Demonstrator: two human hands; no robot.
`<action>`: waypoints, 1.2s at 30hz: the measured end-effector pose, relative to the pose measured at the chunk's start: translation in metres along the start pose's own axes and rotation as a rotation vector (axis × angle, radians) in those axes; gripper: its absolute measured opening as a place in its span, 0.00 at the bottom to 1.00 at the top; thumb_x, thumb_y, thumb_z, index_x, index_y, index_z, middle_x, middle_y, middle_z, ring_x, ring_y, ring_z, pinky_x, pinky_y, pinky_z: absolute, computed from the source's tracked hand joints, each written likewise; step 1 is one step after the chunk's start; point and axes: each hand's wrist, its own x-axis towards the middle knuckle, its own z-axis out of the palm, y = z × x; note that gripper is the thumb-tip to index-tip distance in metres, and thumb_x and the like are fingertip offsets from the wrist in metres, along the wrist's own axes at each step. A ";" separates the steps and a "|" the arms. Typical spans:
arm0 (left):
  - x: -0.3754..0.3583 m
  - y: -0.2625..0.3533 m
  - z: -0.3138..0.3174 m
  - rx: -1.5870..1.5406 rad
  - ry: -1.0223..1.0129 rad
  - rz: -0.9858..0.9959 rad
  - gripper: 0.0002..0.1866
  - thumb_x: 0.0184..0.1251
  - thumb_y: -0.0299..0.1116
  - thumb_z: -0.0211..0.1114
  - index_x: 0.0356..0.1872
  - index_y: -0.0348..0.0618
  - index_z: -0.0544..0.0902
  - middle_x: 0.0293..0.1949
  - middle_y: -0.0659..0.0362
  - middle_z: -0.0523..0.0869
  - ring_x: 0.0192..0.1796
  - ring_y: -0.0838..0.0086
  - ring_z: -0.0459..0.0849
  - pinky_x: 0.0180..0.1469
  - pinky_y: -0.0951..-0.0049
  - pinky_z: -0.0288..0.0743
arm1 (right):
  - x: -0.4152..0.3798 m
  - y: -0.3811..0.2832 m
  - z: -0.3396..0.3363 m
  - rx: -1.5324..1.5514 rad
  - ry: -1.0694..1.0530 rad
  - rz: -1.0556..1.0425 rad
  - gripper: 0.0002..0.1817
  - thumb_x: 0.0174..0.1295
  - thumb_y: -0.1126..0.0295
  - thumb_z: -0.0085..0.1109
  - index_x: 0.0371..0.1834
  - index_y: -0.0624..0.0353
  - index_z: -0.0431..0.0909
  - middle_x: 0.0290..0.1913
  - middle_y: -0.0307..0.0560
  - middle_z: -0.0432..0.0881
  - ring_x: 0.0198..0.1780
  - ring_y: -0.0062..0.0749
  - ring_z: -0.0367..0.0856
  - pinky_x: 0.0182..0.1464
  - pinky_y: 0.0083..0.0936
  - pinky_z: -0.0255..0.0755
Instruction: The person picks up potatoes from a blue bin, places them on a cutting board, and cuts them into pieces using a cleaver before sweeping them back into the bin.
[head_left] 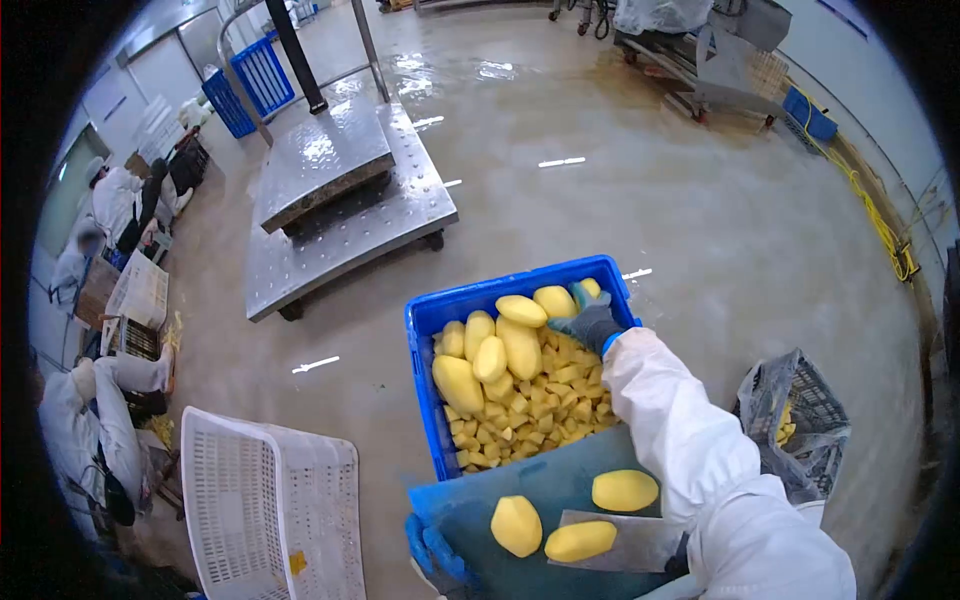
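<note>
My right hand point(592, 322), in a grey-green glove, reaches into the far right of a blue crate point(428, 400). Its thumb and fingers are apart, touching or right beside a peeled potato point(553, 301). More whole peeled potatoes lie in the crate on top of cut potato chunks point(540, 410). A blue-green cutting board point(460, 500) overlaps the crate's near edge and carries three potatoes, among them an oval potato point(625, 490). A cleaver point(625, 543) lies flat there, its handle partly hidden by my right sleeve. At the board's left edge is my blue-gloved left hand point(437, 553), fingers apart.
A white perforated crate point(275, 500) stands at the left, and a bag-lined dark basket point(800, 420) at the right. Beyond is a metal platform cart point(350, 240) on the wet floor. Several people in white sit along the left. A yellow hose point(865, 195) runs along the right wall.
</note>
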 end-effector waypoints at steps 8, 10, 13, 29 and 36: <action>0.020 -0.013 0.015 0.140 -0.032 0.158 0.27 0.72 0.44 0.46 0.62 0.31 0.63 0.63 0.44 0.65 0.65 0.57 0.64 0.66 0.62 0.56 | 0.003 -0.014 -0.004 -0.072 -0.054 -0.029 0.49 0.29 0.40 0.73 0.61 0.44 0.68 0.65 0.66 0.54 0.64 0.64 0.56 0.65 0.48 0.56; 0.020 -0.014 0.012 0.180 -0.037 0.194 0.27 0.72 0.44 0.46 0.63 0.32 0.63 0.63 0.44 0.64 0.65 0.56 0.64 0.66 0.61 0.57 | -0.001 -0.005 0.001 -0.067 0.015 -0.087 0.49 0.28 0.39 0.73 0.58 0.49 0.70 0.61 0.64 0.60 0.61 0.61 0.61 0.63 0.48 0.59; 0.013 -0.016 0.006 0.236 -0.044 0.240 0.28 0.72 0.45 0.46 0.63 0.33 0.63 0.64 0.43 0.64 0.65 0.54 0.64 0.65 0.60 0.57 | -0.008 0.010 -0.004 0.093 0.181 -0.223 0.45 0.32 0.46 0.75 0.55 0.57 0.71 0.52 0.60 0.73 0.56 0.54 0.70 0.59 0.43 0.65; -0.038 0.004 -0.029 0.116 -0.065 0.228 0.27 0.73 0.43 0.45 0.63 0.30 0.61 0.64 0.42 0.64 0.64 0.53 0.65 0.66 0.61 0.58 | -0.262 0.054 -0.153 0.600 -0.371 -0.131 0.40 0.34 0.63 0.79 0.54 0.61 0.71 0.52 0.48 0.73 0.50 0.33 0.76 0.51 0.30 0.74; -0.068 -0.016 -0.078 0.492 -0.009 0.417 0.31 0.70 0.48 0.48 0.63 0.30 0.64 0.63 0.45 0.66 0.64 0.59 0.66 0.66 0.61 0.58 | -0.300 0.115 -0.107 0.655 -0.297 -0.130 0.43 0.31 0.59 0.80 0.55 0.60 0.71 0.53 0.51 0.74 0.53 0.34 0.74 0.53 0.33 0.72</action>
